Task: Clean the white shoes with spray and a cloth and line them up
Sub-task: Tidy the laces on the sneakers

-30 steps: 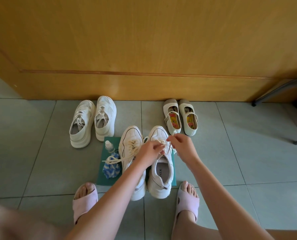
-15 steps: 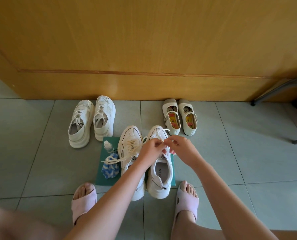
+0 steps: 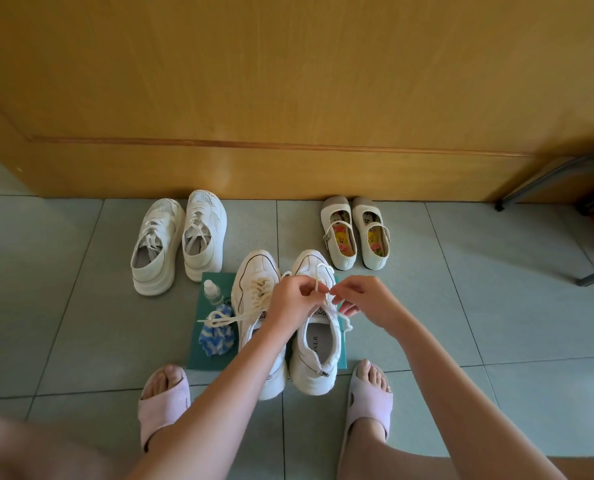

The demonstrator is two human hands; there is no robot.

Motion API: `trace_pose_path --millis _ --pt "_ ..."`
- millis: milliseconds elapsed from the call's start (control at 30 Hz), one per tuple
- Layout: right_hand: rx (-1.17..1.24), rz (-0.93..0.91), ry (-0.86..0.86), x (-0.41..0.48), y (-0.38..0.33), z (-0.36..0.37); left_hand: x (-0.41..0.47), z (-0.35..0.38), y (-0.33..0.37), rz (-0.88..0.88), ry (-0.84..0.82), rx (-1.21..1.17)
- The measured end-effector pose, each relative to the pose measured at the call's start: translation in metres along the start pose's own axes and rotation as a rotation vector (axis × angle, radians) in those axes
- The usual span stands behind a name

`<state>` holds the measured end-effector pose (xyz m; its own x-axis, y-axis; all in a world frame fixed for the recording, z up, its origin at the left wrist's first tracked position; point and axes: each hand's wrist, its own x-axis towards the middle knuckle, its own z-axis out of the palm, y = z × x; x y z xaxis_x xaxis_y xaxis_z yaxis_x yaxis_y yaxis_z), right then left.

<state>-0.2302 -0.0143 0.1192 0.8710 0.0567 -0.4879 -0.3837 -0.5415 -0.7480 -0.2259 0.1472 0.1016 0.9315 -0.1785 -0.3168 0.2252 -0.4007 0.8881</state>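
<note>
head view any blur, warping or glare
Head view: the bottom-left corner smears out of focus; head view: the groove in the wooden panel bows, wide-angle distortion, with a soft sheen low down; head view: left hand, right hand and the lace they pinch are sharp.

Left hand (image 3: pixel 292 301) and right hand (image 3: pixel 366 299) pinch the lace (image 3: pixel 317 285) — sneaker (image 3: pixel 310 375) on green mat (image 3: pixel 195 361).

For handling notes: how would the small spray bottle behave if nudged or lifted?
The spray bottle stands upright on a narrow base, so a nudge would probably tip it. It looks like small clear plastic, likely light and rigid.
</note>
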Motion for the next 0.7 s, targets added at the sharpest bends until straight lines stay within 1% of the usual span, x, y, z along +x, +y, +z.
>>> trace_pose_path --millis 67,133,167,200,300,467,633,700 --pt "0.071 0.01 0.014 0.0 -0.001 0.005 -0.002 0.002 0.002 0.113 0.057 0.18" --pt "0.077 0.007 -0.005 0.001 -0.003 0.01 -0.004 0.004 0.003 0.239 0.112 0.366" --pt "0.086 0.007 -0.016 0.001 -0.004 0.012 -0.005 0.005 0.004 0.276 0.136 0.41" --pt "0.097 0.01 -0.024 0.002 -0.004 0.013 -0.006 0.006 0.004 0.293 0.157 0.405" --pt "0.111 0.031 -0.041 0.004 -0.006 0.013 -0.008 0.008 0.001 0.263 0.213 0.258" --pt "0.128 0.006 -0.078 0.007 -0.005 0.013 -0.006 0.01 -0.005 0.219 0.22 0.094" --pt "0.0 -0.009 -0.132 0.012 -0.001 0.007 -0.008 0.012 -0.008 0.128 0.273 0.02" --pt "-0.016 -0.011 -0.138 0.013 0.0 0.005 -0.009 0.012 -0.009 0.111 0.281 -0.017"
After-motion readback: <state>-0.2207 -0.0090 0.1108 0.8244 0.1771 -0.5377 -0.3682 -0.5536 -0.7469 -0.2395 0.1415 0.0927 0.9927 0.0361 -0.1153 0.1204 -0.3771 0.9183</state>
